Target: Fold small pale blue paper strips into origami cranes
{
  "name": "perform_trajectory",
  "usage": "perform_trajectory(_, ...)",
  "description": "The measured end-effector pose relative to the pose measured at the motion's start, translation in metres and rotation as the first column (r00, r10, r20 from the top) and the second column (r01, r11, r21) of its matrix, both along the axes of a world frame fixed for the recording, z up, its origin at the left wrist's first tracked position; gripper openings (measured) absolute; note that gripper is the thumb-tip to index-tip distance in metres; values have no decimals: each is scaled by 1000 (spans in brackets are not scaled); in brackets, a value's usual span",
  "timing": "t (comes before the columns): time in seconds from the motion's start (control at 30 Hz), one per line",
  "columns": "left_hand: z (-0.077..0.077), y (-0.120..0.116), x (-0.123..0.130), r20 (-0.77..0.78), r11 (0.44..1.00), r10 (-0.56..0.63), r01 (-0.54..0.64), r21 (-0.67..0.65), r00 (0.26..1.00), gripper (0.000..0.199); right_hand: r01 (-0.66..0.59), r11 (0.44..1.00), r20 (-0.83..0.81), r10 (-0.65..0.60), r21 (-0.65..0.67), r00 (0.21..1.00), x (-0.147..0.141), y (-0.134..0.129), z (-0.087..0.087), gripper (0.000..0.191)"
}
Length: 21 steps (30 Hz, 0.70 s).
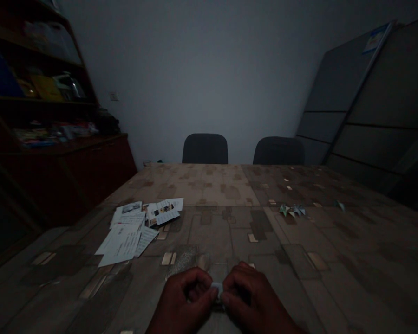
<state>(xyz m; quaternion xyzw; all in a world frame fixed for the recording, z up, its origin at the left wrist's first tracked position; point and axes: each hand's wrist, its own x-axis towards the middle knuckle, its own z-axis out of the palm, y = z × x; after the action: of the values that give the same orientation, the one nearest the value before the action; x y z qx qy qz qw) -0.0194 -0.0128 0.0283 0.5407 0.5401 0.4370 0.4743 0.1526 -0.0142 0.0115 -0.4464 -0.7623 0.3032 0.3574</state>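
Note:
Near the table's front edge, both hands pinch one small piece of paper (217, 288), pale on top. My left hand (186, 297) grips its left side between thumb and curled fingers. On the other side, my right hand (249, 294) is closed in a similar pinch. Most of the paper hides behind the fingertips, so its exact shape cannot be told. Farther off to the left lies a loose pile of printed paper sheets (123, 241). A few small folded paper pieces (292, 210) stand on the right part of the table, with another folded piece (340, 205) farther right.
The table (209, 232) wears a patterned brown cloth. Two dark chairs (205, 148) stand behind its far edge, by a pale wall. At left is a dark red cabinet (101, 157) with loaded shelves; grey panels (325, 88) rise at right. The room is dim.

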Motion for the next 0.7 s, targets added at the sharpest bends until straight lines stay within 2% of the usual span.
perform_trajectory(0.1, 1, 2, 1, 80, 997, 53, -48, -59, 995, 15, 22, 998, -9, -23, -58, 1000, -1, 0, -4, 8)
perform_trajectory(0.23, -1, 2, 1, 121, 994, 95, -87, -66, 988, 15, -10, 998, -43, 8, -54, 999, -1, 0, -4, 11)
perform_trajectory(0.4, -6, 3, 0, 153, 999, 22, -15, -45, 988, 17, -50, 997, -32, 49, -55, 998, 1, -1, 1, 14)
perform_trajectory(0.57, -13, 7, -1, 224, 996, -1, 21, -88, 975, 12, -32, 998, 52, 34, -45, 998, 4, -1, 2, 13)
perform_trajectory(0.7, -21, 12, -5, 324, 983, 10, 50, -174, 946, 21, 21, 1000, 67, -21, 0, 998, 6, -1, 8, 9)
